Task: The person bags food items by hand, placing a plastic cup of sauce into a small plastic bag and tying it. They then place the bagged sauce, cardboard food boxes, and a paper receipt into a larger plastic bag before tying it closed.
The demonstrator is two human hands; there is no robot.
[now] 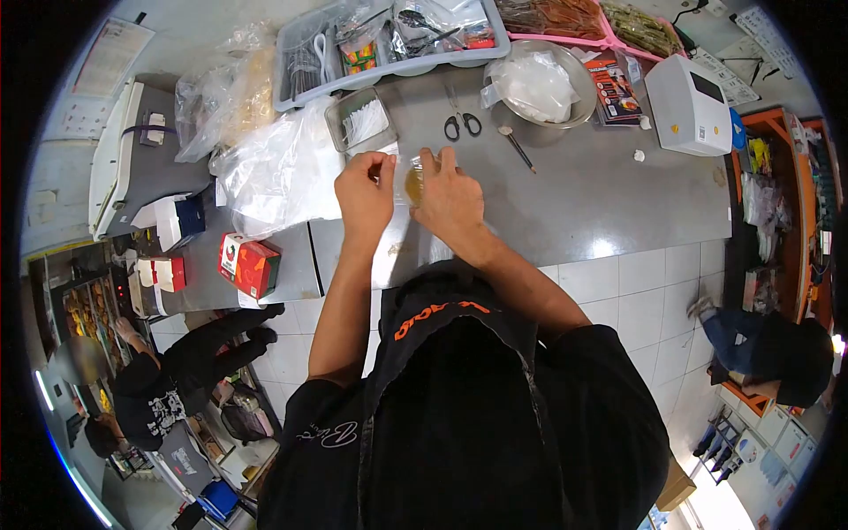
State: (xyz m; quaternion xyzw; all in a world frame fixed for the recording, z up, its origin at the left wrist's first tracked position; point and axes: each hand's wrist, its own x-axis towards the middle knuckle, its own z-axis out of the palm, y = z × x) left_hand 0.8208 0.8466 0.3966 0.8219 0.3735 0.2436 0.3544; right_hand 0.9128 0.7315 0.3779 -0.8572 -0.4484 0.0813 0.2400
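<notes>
A small clear plastic bag (413, 183) with something yellowish in it is between my hands, over the steel table. My right hand (450, 199) curls round the bag's right side and covers part of it. Beside its other edge, my left hand (365, 193) is closed with thumb and fingertips pinched together; what they hold is too small to make out. A clear container (375, 140) of thin white strips stands just beyond my left hand. Black-handled scissors (463, 126) and a dark pen-like tool with a pale tip (518, 149) lie beyond my right hand.
Clear plastic bags (278, 172) are piled at the left, near a red box (248, 265). At the back are a packed bin (305, 92), a metal bowl (583, 104) and a white machine (687, 108). One person (155, 397) is at left, another (786, 353) at right.
</notes>
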